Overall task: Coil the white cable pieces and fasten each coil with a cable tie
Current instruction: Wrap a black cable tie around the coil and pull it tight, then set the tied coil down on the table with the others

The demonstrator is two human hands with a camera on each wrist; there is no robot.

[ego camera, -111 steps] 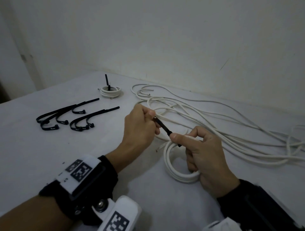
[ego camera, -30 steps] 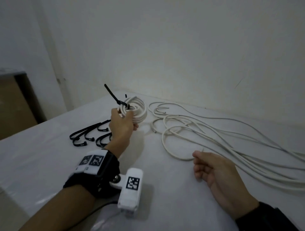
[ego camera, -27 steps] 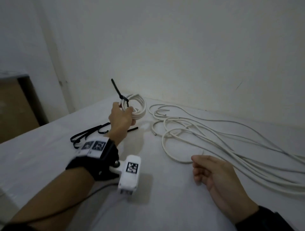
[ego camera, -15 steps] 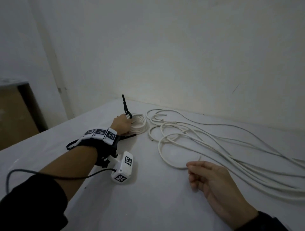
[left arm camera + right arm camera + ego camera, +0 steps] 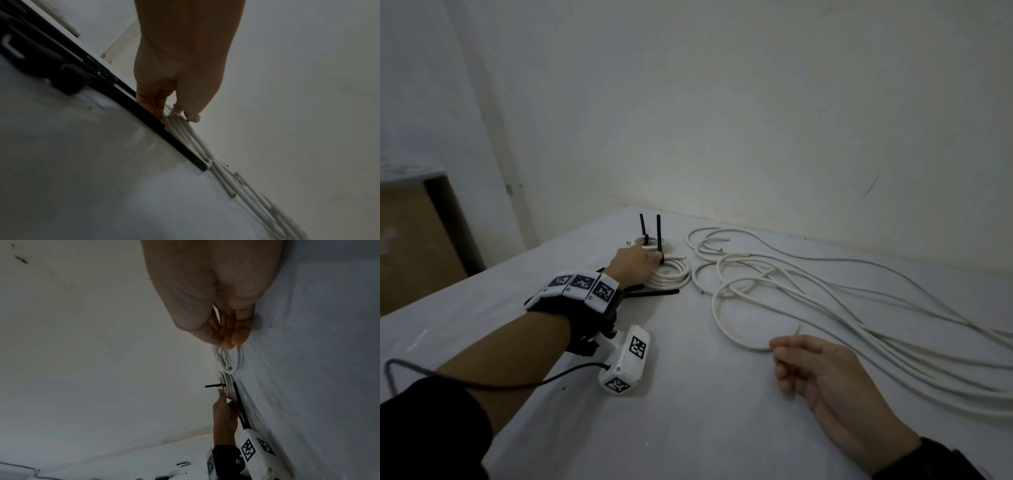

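A tied white cable coil [image 5: 671, 275] lies on the table at the back left, its black tie tail [image 5: 658, 236] standing upright. My left hand [image 5: 654, 258] reaches over it, and the left wrist view shows the thumb and fingers [image 5: 148, 104] pinching the coil [image 5: 180, 128]. Just behind lies another tied coil [image 5: 664, 244] with its own upright tail [image 5: 642, 228]. Loose white cable pieces [image 5: 791, 284] sprawl to the right. My right hand [image 5: 782, 359] rests on the table near a cable loop, with fingers loosely curled and holding nothing.
Spare black cable ties [image 5: 654, 293] lie partly hidden under my left wrist. The white table [image 5: 688, 411] meets a wall at the back. A brown panel [image 5: 414, 240] stands beyond the left edge. A white camera module [image 5: 625, 363] hangs below my left wrist.
After fastening the tie with both hands, my left hand carried the coil to the back left and lowered it onto the table beside the first coil. My right hand stayed resting.
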